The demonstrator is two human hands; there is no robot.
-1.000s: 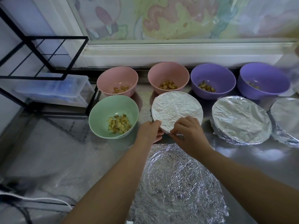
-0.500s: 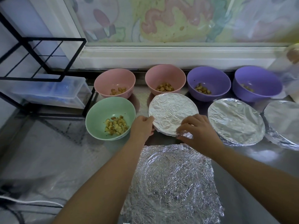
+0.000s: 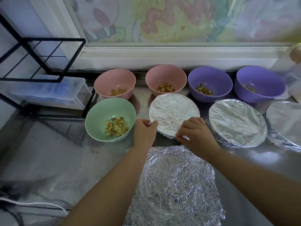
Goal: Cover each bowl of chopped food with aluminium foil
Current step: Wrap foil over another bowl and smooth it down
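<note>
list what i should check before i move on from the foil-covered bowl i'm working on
1. Foil top of the middle foil-covered round bowl: spans the whole visible rim, ok.
2. Loose foil flap at its near edge: sticks out untucked, pinched by the right grip, not ok.
3. Left grip holds the bowl's left rim: ok.
4. Foil tucked down the far side: cannot tell.
5. Flat crinkled foil sheet lies ready in front: ok.
6. Green round bowl of chopped food is uncovered: not ok.
</note>
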